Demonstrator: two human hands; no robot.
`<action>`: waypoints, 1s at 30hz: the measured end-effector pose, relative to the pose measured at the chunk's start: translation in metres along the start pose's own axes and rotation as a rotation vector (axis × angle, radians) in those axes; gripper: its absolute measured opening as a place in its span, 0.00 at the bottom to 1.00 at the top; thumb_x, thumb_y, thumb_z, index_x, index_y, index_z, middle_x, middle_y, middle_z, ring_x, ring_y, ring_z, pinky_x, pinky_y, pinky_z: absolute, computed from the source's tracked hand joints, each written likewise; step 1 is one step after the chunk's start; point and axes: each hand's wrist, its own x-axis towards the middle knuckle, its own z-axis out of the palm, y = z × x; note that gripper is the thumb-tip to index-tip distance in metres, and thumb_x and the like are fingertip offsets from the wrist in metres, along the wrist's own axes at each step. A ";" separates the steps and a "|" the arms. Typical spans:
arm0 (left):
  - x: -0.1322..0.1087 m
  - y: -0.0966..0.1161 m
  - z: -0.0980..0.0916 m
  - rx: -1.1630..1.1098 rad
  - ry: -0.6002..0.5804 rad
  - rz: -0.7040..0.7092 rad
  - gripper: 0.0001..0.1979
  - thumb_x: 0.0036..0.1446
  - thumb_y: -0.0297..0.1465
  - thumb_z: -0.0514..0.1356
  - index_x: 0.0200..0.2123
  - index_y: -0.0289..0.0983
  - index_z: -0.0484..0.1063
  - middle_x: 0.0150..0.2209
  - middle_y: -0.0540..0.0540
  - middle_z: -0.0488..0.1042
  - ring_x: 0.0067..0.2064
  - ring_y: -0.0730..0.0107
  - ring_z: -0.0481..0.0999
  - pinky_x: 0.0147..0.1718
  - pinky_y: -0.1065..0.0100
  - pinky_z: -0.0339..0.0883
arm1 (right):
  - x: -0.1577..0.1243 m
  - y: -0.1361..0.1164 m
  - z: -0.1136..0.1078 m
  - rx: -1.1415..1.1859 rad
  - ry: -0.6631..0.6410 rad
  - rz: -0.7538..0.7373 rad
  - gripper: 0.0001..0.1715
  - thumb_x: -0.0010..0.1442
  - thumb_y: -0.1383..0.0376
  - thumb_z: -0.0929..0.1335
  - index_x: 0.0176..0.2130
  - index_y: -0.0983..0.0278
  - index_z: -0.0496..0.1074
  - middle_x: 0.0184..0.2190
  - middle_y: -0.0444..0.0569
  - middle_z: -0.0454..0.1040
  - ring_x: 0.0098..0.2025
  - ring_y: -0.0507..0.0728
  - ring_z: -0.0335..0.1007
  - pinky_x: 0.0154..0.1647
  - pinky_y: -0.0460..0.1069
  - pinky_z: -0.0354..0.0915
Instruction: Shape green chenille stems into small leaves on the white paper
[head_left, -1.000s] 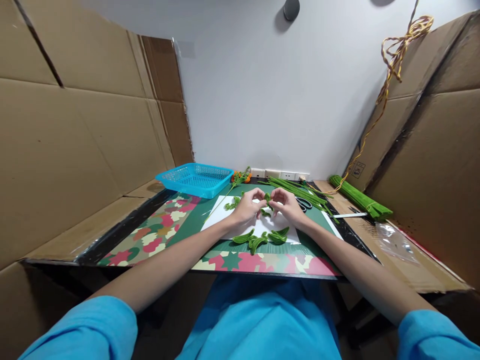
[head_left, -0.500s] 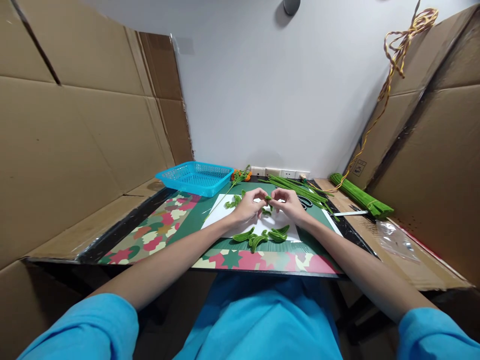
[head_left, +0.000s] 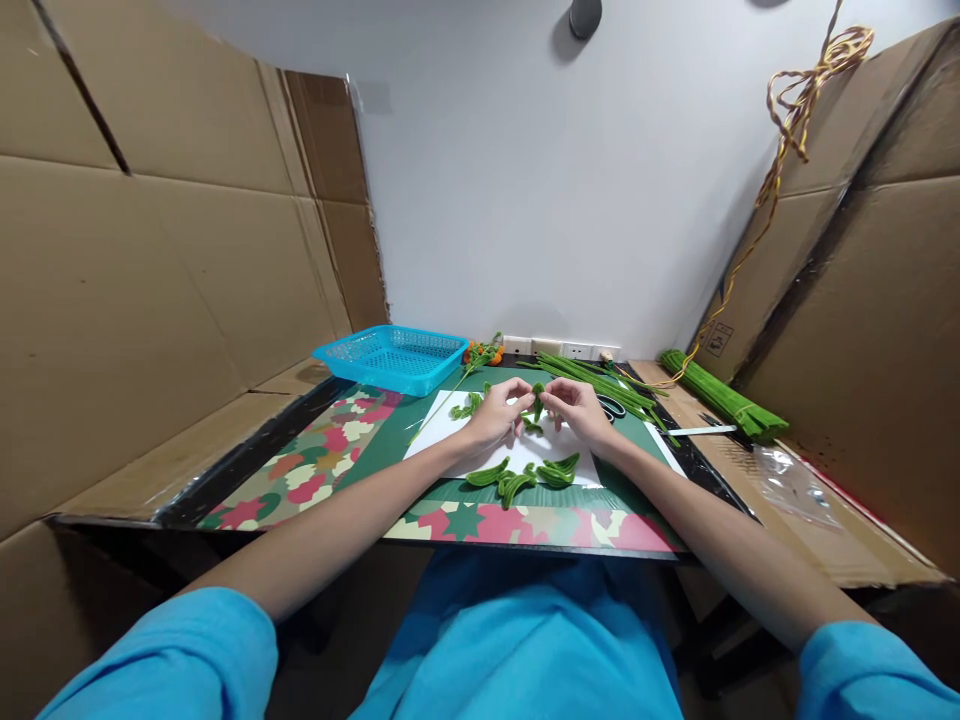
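Fingers (head_left: 556, 398), pinched green piece (head_left: 538, 399); blue basket (head_left: 421, 383) beyond

Reads to me, from my end, as a makeshift craft booth: cardboard (head_left: 187, 230) down both sides, white wall (head_left: 555, 200) with sockets (head_left: 577, 351) behind, cord (head_left: 789, 115) looped up at right. Desk has mat (head_left: 386, 430), scissors (head_left: 619, 405), green stems (head_left: 600, 382), basket (head_left: 379, 377). Home or workshop, can't tell.

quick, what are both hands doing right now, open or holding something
Left hand: closed, fingertips on a small green fuzzy piece.
Right hand: closed, fingertips on the same piece from the other side.
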 end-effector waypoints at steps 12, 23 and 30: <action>0.005 -0.007 -0.003 0.036 -0.009 -0.006 0.22 0.55 0.50 0.65 0.37 0.37 0.67 0.29 0.54 0.68 0.17 0.82 0.66 0.10 0.76 0.58 | -0.001 -0.001 0.002 0.039 -0.033 0.056 0.25 0.53 0.48 0.76 0.39 0.65 0.74 0.31 0.48 0.74 0.25 0.54 0.71 0.19 0.47 0.69; 0.005 -0.004 -0.002 0.062 0.007 0.000 0.21 0.56 0.49 0.64 0.36 0.36 0.69 0.29 0.53 0.69 0.16 0.83 0.66 0.10 0.77 0.57 | -0.002 -0.003 0.001 0.015 0.015 -0.010 0.25 0.53 0.47 0.76 0.35 0.65 0.73 0.26 0.46 0.73 0.22 0.53 0.69 0.19 0.47 0.67; 0.001 0.001 0.000 0.044 -0.017 -0.045 0.19 0.57 0.47 0.63 0.39 0.37 0.68 0.29 0.54 0.69 0.15 0.81 0.67 0.10 0.78 0.56 | -0.002 0.000 0.001 0.013 0.049 -0.015 0.26 0.51 0.47 0.76 0.36 0.65 0.73 0.28 0.47 0.75 0.20 0.53 0.70 0.16 0.47 0.66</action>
